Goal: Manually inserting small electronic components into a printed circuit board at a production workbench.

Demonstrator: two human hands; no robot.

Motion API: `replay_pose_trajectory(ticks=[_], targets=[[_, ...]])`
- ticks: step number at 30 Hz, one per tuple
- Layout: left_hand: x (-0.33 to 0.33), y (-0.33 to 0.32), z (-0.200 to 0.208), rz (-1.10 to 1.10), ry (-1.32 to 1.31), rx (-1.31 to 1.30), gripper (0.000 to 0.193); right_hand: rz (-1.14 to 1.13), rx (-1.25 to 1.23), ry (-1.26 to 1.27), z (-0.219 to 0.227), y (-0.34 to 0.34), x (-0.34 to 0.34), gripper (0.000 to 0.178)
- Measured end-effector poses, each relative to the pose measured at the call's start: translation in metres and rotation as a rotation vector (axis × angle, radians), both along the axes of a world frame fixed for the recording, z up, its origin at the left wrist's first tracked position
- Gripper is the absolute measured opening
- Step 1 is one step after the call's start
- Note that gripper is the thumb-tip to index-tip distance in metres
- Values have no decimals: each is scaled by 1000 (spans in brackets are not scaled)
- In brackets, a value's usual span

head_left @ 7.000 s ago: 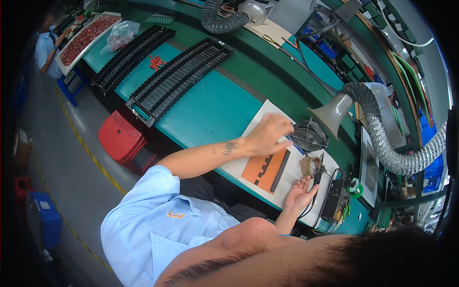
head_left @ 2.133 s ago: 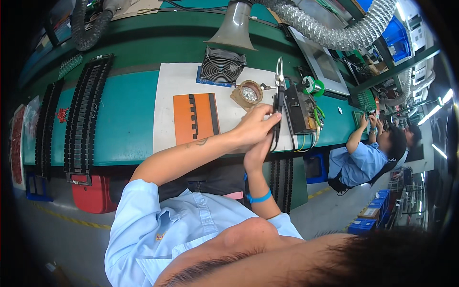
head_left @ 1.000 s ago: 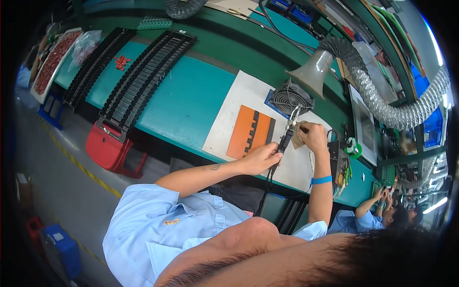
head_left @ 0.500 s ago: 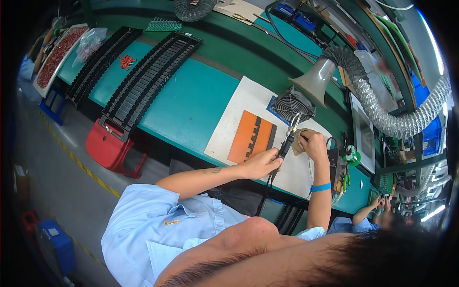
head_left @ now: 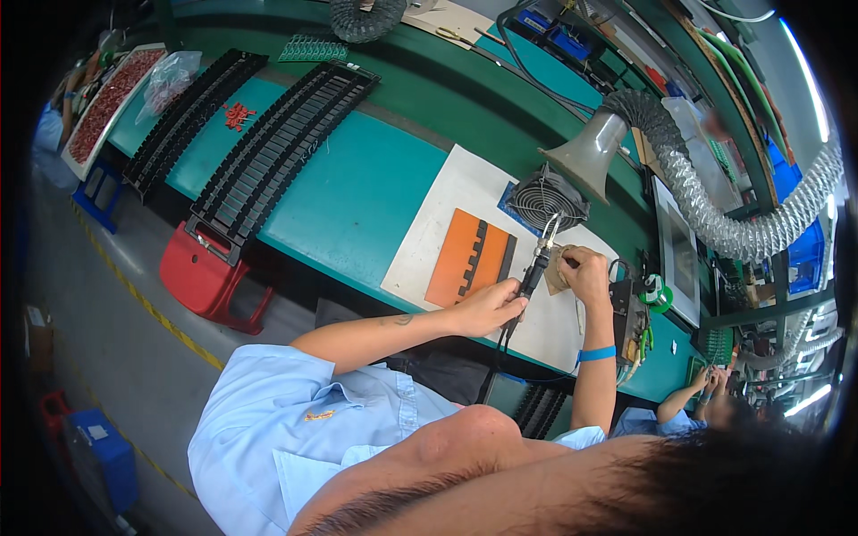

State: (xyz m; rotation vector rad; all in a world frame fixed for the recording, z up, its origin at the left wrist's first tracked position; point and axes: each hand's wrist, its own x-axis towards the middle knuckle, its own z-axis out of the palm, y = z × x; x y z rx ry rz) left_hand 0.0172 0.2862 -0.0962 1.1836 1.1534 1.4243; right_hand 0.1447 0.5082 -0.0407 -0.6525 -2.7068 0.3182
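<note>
My left hand (head_left: 491, 308) is closed round the black handle of a corded soldering tool (head_left: 534, 272). Two bright metal prongs stick out from its far end and point toward the round black fan guard (head_left: 541, 204). My right hand (head_left: 586, 273) is just to the right of the tool, its fingers pinched on a tan, cloth-like piece (head_left: 556, 275). Whether anything small is between those fingertips and the prongs cannot be made out. Left of the tool, an orange board (head_left: 454, 257) with a notched black strip lies on a white sheet (head_left: 409, 253).
A grey funnel hood (head_left: 585, 154) on a ribbed hose (head_left: 724, 234) hangs over the fan. To the right stand a green solder spool (head_left: 657, 294) and a dark box. Long black racks (head_left: 284, 152) and red parts (head_left: 238, 116) lie left; a red stool (head_left: 214, 284) stands below.
My right hand has shifted very slightly, with the fingers still pinched on the tan piece. My left hand and the soldering tool stay almost where they were.
</note>
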Motion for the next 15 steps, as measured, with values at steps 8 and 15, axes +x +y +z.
replay_pose_trajectory(ticks=[8, 15], targets=[[-1, -1, 4, -6, -31, -14, 19, 17, -16, 53, 7, -5, 4, 16], [0, 1, 0, -5, -39, -21, 19, -104, 59, 12, 9, -16, 8, 17]])
